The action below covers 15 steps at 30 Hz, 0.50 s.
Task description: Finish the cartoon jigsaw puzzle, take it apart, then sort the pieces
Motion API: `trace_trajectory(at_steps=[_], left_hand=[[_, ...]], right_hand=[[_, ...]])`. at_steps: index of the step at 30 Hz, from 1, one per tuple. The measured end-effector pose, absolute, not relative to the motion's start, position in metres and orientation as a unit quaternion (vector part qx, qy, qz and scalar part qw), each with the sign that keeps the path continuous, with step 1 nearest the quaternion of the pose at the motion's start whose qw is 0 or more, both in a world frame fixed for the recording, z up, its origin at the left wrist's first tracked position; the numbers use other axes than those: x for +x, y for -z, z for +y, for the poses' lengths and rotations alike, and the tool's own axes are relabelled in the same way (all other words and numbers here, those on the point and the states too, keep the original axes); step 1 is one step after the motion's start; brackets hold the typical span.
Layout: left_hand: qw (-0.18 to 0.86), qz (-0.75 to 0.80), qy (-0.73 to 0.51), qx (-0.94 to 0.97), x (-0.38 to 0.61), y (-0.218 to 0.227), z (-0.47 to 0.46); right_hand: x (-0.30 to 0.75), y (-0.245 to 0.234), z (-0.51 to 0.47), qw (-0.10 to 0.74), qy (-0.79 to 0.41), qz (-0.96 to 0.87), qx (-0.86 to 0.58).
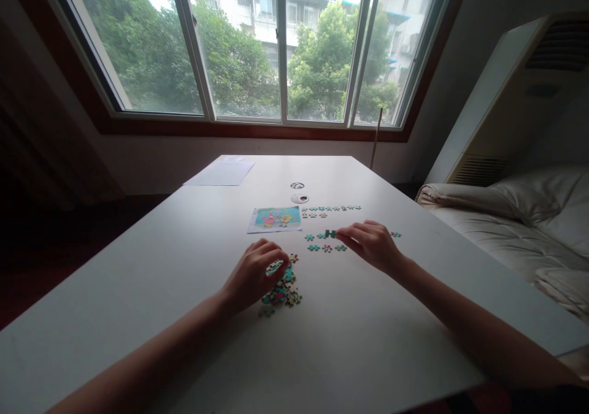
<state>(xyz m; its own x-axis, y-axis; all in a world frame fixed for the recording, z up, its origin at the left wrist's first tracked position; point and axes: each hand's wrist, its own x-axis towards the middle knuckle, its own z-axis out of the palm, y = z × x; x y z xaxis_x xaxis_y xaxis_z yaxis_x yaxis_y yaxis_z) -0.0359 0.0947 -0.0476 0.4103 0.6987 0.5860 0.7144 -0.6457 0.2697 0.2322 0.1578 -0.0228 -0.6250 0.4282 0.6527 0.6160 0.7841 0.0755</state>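
Observation:
In my right hand (372, 243) a dark green jigsaw puzzle piece (330, 233) is pinched between thumb and fingertips. It is raised over a row of laid-out pieces (326, 248), several of them teal. My left hand (255, 273) is curled above the left side of a loose heap of puzzle pieces (280, 294). Its thumb and forefinger bend toward each other at the heap's top; whether a piece is between them cannot be made out. Left of the rows lies a picture sheet (276, 219) with a pink and a yellow cartoon figure on blue.
More pieces lie in rows (334, 208) right of the picture. Two round discs (299, 199) sit farther back on the white table (184, 267), and paper sheets (219, 173) at its far left corner. A pale sofa (501, 218) stands on the right, a window ahead.

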Motion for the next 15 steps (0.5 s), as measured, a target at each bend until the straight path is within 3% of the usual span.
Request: trace_trajectory(at_steps=[7, 15], left_hand=[[-0.019, -0.424, 0.362, -0.830, -0.033, 0.045, 0.093], [-0.103, -0.438, 0.352, -0.821, -0.012, 0.029, 0.079]], right_hand=[[0.232, 0.022, 0.157, 0.316, 0.136, -0.895, -0.285], [0.207, 0.027, 0.134, 0.229, 0.144, -0.954, -0.129]])
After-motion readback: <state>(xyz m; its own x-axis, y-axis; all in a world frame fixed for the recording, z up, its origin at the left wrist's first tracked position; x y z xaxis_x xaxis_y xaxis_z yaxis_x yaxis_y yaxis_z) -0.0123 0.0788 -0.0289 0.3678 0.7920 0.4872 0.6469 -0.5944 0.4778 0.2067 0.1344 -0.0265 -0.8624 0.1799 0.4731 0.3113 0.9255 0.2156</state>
